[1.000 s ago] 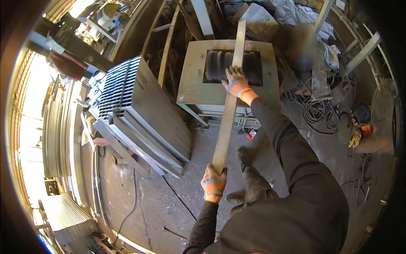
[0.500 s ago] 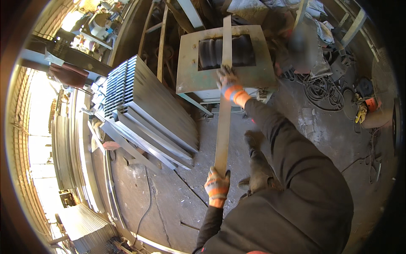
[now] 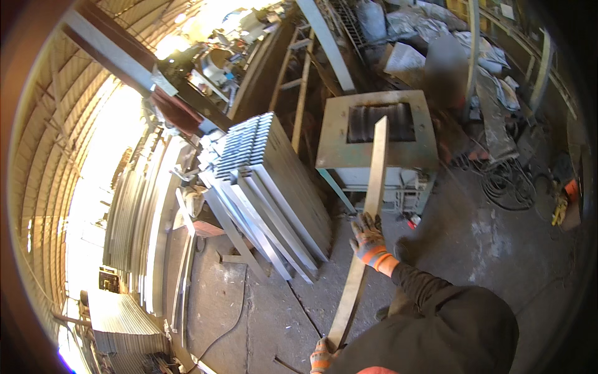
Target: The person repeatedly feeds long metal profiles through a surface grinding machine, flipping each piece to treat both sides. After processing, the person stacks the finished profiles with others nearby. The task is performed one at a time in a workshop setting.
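Observation:
A long, flat metal bar (image 3: pixel 376 174) slants away from me, its far end over the dark opening in a greenish metal machine (image 3: pixel 333 153). My right hand (image 3: pixel 370 240), in a grey and orange work glove, is closed around the bar near its middle. My left hand (image 3: pixel 321 356), gloved alike, grips the near end low in the view; part of it is cut off by the lower edge. Inside the machine's opening lies a dark, ribbed surface (image 3: pixel 398 124).
Left of the machine, a tall stack of metal profiles (image 3: pixel 289 181) leans, with loose lengths at its side. Corrugated sheets (image 3: pixel 128 315) lie at the lower left. Coiled cables (image 3: pixel 507 187) rest on the floor at right. A blurred shape (image 3: pixel 445 68) shows behind the machine.
The bar has come back toward me, its far end moving from beyond the machine to its opening. Both hands are lower in the view, which has shifted.

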Demonstrator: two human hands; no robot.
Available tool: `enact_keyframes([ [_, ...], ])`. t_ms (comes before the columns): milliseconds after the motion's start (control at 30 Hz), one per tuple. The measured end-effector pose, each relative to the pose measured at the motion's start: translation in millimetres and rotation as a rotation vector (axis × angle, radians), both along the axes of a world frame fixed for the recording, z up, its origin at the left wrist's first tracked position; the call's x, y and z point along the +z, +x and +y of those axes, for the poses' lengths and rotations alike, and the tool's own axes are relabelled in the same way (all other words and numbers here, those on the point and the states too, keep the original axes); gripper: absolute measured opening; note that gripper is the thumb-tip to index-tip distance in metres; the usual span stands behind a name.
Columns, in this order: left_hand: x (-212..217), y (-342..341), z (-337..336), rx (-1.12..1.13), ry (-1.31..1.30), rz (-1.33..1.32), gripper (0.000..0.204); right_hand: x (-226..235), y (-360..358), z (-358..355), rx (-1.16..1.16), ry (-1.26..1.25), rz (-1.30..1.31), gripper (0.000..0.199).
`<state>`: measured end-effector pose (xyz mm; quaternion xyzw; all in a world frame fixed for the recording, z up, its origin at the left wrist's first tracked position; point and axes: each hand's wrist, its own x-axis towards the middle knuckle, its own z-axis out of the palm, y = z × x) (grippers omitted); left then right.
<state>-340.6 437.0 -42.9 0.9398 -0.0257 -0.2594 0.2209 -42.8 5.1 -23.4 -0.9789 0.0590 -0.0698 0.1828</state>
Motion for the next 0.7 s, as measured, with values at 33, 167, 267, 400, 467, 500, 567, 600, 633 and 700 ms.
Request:
enact_keyframes([
  [33, 4, 10, -11, 0.016, 0.027, 0.005, 0.104, -2, 10, -8, 0.005, 0.010, -0.061, 0.073],
  [167, 25, 79, -99, 0.101, -0.102, 0.052, 0.096, -21, 81, -66, -0.111, -0.018, -0.256, 0.073],
  [267, 30, 165, -177, 0.207, -0.565, 0.115, 0.079, -33, 161, -133, -0.215, 0.029, -0.326, 0.078],
  [400, 36, 285, -287, 0.275, -0.891, 0.486, 0.067, -31, 274, -237, -0.269, -0.070, -0.205, 0.070],
  [467, 39, 340, -334, 0.202, -0.845, 0.562, 0.067, -27, 322, -287, -0.285, -0.144, -0.117, 0.068],
  [500, 38, 365, -357, 0.127, -0.770, 0.517, 0.069, -25, 342, -309, -0.300, -0.192, -0.012, 0.068],
  [567, 34, 396, -393, 0.045, -0.642, 0.440, 0.073, -23, 372, -341, -0.326, -0.182, 0.039, 0.067],
  [600, 32, 402, -404, 0.044, -0.585, 0.336, 0.072, -24, 382, -349, -0.363, -0.200, 0.109, 0.067],
  [633, 31, 403, -413, 0.046, -0.528, 0.231, 0.071, -25, 386, -351, -0.377, -0.215, 0.118, 0.066],
  [700, 32, 394, -414, 0.055, -0.434, 0.101, 0.079, -28, 385, -343, -0.345, -0.240, 0.069, 0.065],
])
